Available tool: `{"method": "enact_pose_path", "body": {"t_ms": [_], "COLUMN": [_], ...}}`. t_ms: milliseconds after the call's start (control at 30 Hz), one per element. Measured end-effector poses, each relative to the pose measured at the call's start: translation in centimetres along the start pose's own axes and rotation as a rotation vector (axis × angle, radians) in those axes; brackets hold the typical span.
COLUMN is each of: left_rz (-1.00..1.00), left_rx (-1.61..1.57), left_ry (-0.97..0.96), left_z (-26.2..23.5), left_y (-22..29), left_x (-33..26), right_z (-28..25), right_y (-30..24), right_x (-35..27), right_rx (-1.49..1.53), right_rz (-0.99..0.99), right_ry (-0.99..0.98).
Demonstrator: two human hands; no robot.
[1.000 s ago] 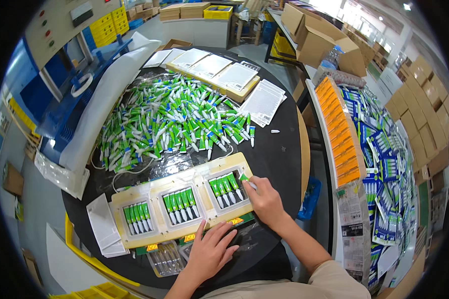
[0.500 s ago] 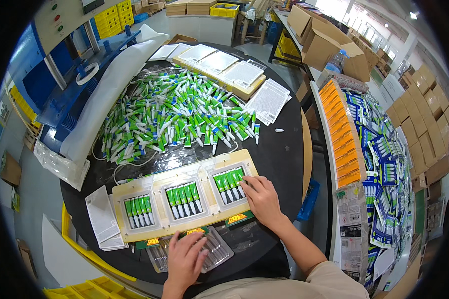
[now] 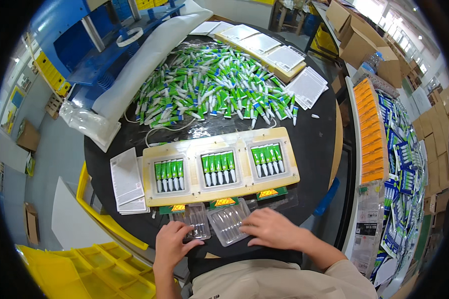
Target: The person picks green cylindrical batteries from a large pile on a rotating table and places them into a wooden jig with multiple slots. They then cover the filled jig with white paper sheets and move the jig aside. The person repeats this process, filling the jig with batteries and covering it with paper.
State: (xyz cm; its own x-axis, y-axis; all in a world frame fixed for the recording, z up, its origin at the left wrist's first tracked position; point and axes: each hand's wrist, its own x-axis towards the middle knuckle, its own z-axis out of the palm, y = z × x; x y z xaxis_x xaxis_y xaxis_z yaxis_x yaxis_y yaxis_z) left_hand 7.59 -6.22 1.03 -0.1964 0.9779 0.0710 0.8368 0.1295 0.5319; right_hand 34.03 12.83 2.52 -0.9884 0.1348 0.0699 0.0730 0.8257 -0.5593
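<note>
A cream frame lies across the near part of the round black table. Its three windows hold clear blisters, each with a row of green-and-white tubes. In front of it are two empty clear plastic blister trays: a left tray and a tilted right tray. My left hand is beside the left tray, thumb and fingers apart, holding nothing visible. With fingers stretched out and thumb apart, my right hand touches the right edge of the right tray. Green-and-orange cards stick out under the frame's near edge.
Behind the frame spreads a large heap of green-and-white tubes. Printed white cards lie left of the frame, others at far right. A blue press stands at far left, yellow crates at near left, packed blisters at right.
My right hand has left the frame's right window and come down to the right clear tray. My left hand has moved off the frame's near edge. The whole view has shifted.
</note>
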Motion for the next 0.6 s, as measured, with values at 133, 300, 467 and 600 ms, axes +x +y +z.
{"method": "enact_pose_path", "body": {"t_ms": [133, 300, 467, 600], "left_rz": [0.009, -0.047, -0.192, 0.173], "left_rx": [-0.001, -0.201, 0.209, 0.29], "left_ry": [-0.077, -0.12, 0.449, 0.38], "left_z": [0.0, -1.3, -4.2, -7.8], "left_y": [-0.2, -1.1, -8.3, -14.3], "left_x": [0.3, 0.3, -1.1, 2.4], "right_z": [2.9, 1.0, -1.8, -3.0], "right_y": [-1.0, -0.2, 1.0, 1.8], "right_x": [1.1, 1.0, -0.9, -3.6], "right_rx": [-0.213, 0.015, 0.036, -0.181], "right_rz": [-0.013, -0.016, 0.144, 0.329], "right_ry": [-0.172, -0.019, 0.23, 0.3]}}
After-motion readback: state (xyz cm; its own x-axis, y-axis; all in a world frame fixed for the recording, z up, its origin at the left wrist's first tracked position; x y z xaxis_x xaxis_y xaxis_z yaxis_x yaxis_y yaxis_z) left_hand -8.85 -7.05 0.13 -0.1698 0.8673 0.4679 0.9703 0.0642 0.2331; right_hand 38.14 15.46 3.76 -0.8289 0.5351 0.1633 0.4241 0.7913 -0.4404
